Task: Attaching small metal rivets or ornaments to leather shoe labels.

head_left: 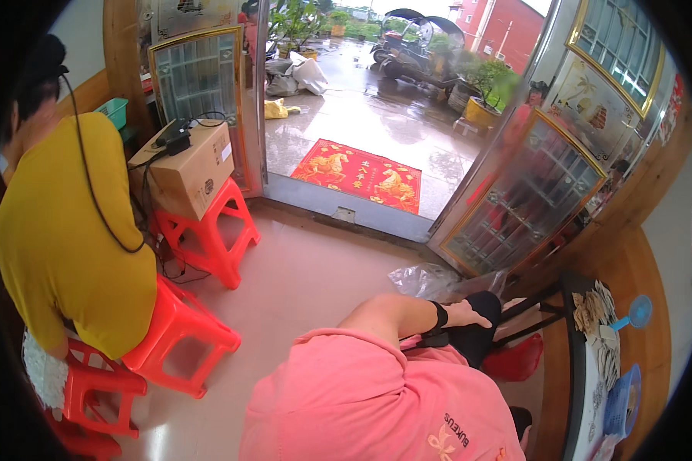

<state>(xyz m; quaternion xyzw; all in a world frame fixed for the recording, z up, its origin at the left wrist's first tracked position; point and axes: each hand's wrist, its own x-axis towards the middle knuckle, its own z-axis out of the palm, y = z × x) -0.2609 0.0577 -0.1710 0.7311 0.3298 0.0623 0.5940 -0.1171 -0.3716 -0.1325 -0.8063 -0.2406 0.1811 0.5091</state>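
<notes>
My left hand [467, 313] lies on my dark-clothed knee [475, 338], holding nothing that I can see; its fingers look stretched out. A black band [440, 315] circles that wrist. My pink shirt [361, 399] fills the lower middle of the view. At the lower right, a small patch of my right hand [524, 439] shows beside a dark shape; its fingers are hidden. A red stool seat [515, 359] shows beyond my knee. To the right stands a table [592, 384] holding stacks of flat pieces [609, 365], a small blue fan [638, 312] and a blue basket [624, 403].
At left a person in a yellow shirt [77, 238] sits among red stools [181, 334]. One stool bears a cardboard box [184, 169] with a black adapter and cables. Clear plastic [423, 280] lies by the open door [523, 200]. A red mat [357, 175] lies outside.
</notes>
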